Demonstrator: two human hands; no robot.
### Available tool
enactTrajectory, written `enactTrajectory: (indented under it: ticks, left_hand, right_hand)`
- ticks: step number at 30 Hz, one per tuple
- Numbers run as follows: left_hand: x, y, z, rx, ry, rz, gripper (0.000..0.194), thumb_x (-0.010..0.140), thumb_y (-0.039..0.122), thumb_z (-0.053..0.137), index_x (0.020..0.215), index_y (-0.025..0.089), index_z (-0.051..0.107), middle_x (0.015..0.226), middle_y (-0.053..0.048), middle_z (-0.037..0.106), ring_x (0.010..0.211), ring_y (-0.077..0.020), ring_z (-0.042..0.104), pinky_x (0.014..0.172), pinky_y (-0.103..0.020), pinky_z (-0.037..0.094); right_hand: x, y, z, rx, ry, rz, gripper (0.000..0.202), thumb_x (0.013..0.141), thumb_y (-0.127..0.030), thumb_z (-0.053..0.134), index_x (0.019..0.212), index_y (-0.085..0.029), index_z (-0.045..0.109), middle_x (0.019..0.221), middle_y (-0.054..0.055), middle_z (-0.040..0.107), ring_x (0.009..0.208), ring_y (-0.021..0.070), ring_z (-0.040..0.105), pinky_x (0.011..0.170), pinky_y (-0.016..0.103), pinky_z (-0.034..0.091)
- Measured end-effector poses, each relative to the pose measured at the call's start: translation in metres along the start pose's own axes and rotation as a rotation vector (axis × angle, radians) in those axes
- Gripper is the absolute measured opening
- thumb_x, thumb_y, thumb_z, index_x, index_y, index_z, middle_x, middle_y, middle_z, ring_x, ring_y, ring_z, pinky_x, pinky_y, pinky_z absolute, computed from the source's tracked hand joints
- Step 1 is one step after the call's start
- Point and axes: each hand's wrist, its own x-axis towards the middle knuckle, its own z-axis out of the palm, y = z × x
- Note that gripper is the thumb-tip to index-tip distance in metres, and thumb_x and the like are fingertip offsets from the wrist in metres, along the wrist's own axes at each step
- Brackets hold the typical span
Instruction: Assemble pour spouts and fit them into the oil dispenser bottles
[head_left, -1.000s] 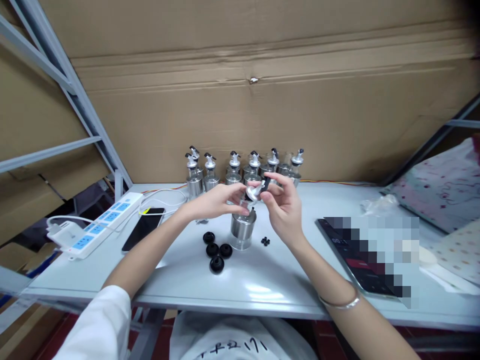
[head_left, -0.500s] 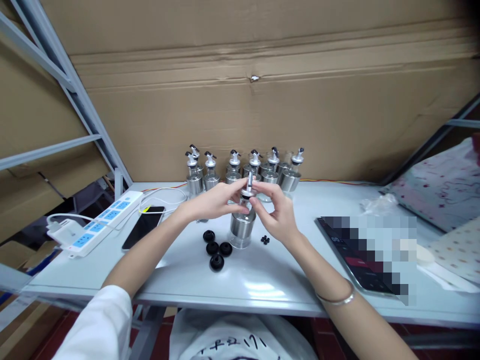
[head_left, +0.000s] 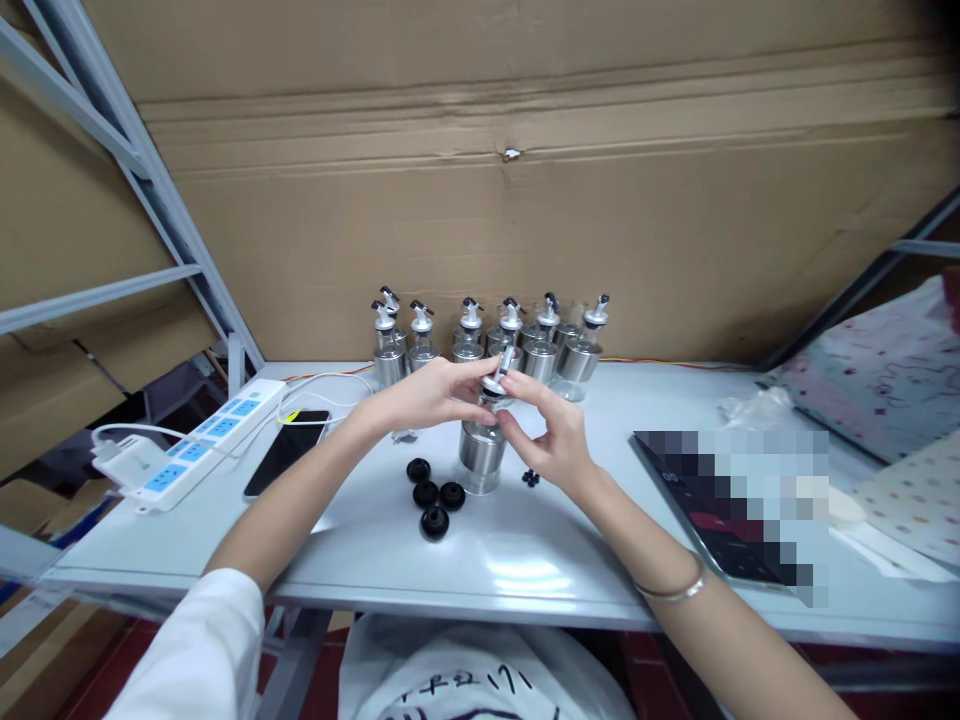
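Note:
A glass oil bottle [head_left: 482, 452] with a steel band stands upright on the table in front of me. On its neck sits a silver pourer spout [head_left: 495, 384] with a dark lever. My left hand [head_left: 435, 393] is closed around the neck from the left, thumb below the spout. From the right, my right hand [head_left: 553, 432] pinches the pourer spout, forefinger at its top and thumb by the neck. Several round black caps [head_left: 425, 493] lie left of the bottle's base. A small cluster of black pieces [head_left: 531, 478] rests beneath my right hand.
Several similar bottles [head_left: 540, 360] with spouts line the back of the table [head_left: 360, 560], before a cardboard wall [head_left: 480, 220]. To the left are a phone [head_left: 289, 455] and a power strip [head_left: 210, 445]. A partly blurred tablet-like device [head_left: 697, 510] lies right, near plastic wrap [head_left: 757, 408].
The pourer spout has turned a little, its lever now leaning to the right. My right fingers have shifted slightly around it. The bottle stays in about the same place.

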Motion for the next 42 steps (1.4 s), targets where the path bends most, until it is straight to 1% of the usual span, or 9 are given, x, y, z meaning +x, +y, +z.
enactTrajectory:
  ticks: [6,9,15,17,20,22,25,31,42]
  left_hand:
    - [-0.001,0.003,-0.004,0.236,0.070,0.024,0.060,0.075,0.038,0.071,0.128,0.016,0.053,0.084,-0.004,0.071,0.071,-0.0146,0.063,0.068,-0.024,0.047]
    - [-0.002,0.008,-0.004,0.353,0.088,0.015,0.055,0.075,0.041,0.071,0.122,0.017,0.058,0.086,-0.006,0.072,0.075,-0.0174,0.066,0.070,-0.025,0.047]
    - [0.000,-0.001,-0.001,0.341,0.130,0.116,0.041,0.073,0.039,0.073,0.108,0.020,0.067,0.091,-0.004,0.073,0.079,-0.0160,0.068,0.074,-0.023,0.050]
    - [0.000,-0.011,0.005,0.391,0.214,0.199,0.045,0.073,0.044,0.072,0.109,0.019,0.066,0.089,-0.005,0.074,0.076,-0.0155,0.068,0.071,-0.023,0.050]
    - [0.002,-0.029,0.018,0.474,0.455,0.397,0.050,0.077,0.050,0.066,0.113,0.015,0.063,0.075,-0.003,0.072,0.064,-0.0131,0.066,0.062,-0.022,0.049]
    - [0.003,-0.037,0.026,0.497,0.605,0.500,0.046,0.081,0.047,0.063,0.113,0.015,0.061,0.066,0.000,0.070,0.056,-0.0112,0.063,0.058,-0.022,0.048]
    - [0.006,-0.042,0.034,0.493,0.718,0.593,0.043,0.081,0.042,0.064,0.113,0.014,0.059,0.059,0.002,0.066,0.049,-0.0099,0.058,0.053,-0.022,0.046]
    - [0.007,-0.041,0.039,0.491,0.771,0.608,0.043,0.084,0.041,0.061,0.117,0.015,0.057,0.058,0.003,0.064,0.048,-0.0091,0.057,0.051,-0.021,0.045]
    - [0.008,-0.044,0.046,0.416,0.792,0.602,0.047,0.087,0.041,0.058,0.127,0.017,0.053,0.057,0.004,0.062,0.046,-0.0091,0.055,0.051,-0.022,0.043]
  right_hand:
    - [0.000,0.002,-0.002,-0.018,-0.052,0.021,0.027,0.078,-0.026,0.064,0.104,-0.029,0.068,0.116,0.004,0.068,0.110,0.0259,0.063,0.094,0.044,0.052]
    - [-0.001,0.002,-0.003,-0.035,-0.070,0.022,0.025,0.081,-0.028,0.062,0.105,-0.029,0.068,0.118,0.004,0.067,0.110,0.0254,0.063,0.093,0.043,0.053]
    - [0.000,0.001,-0.005,-0.099,-0.056,-0.086,0.024,0.084,-0.022,0.058,0.105,-0.028,0.068,0.115,0.005,0.069,0.109,0.0242,0.064,0.091,0.040,0.055]
    - [0.001,0.002,-0.005,-0.143,-0.063,-0.150,0.025,0.085,-0.020,0.057,0.107,-0.025,0.066,0.114,0.007,0.069,0.108,0.0236,0.064,0.090,0.039,0.056]
    - [0.002,0.003,-0.006,-0.189,-0.056,-0.253,0.026,0.085,-0.015,0.055,0.108,-0.021,0.065,0.114,0.010,0.069,0.108,0.0226,0.064,0.088,0.036,0.057]
    - [0.003,0.003,-0.005,-0.204,-0.053,-0.291,0.027,0.085,-0.012,0.055,0.109,-0.020,0.063,0.114,0.011,0.069,0.109,0.0218,0.064,0.087,0.035,0.057]
    - [0.003,0.002,-0.004,-0.216,-0.055,-0.310,0.028,0.085,-0.011,0.054,0.109,-0.021,0.062,0.114,0.011,0.069,0.109,0.0214,0.064,0.087,0.034,0.057]
    - [0.003,0.002,-0.004,-0.220,-0.059,-0.305,0.026,0.087,-0.013,0.053,0.110,-0.022,0.062,0.113,0.010,0.069,0.109,0.0217,0.064,0.087,0.035,0.057]
    - [0.003,0.002,-0.003,-0.203,-0.052,-0.296,0.024,0.086,-0.012,0.053,0.106,-0.022,0.062,0.111,0.010,0.069,0.107,0.0217,0.065,0.085,0.035,0.057]
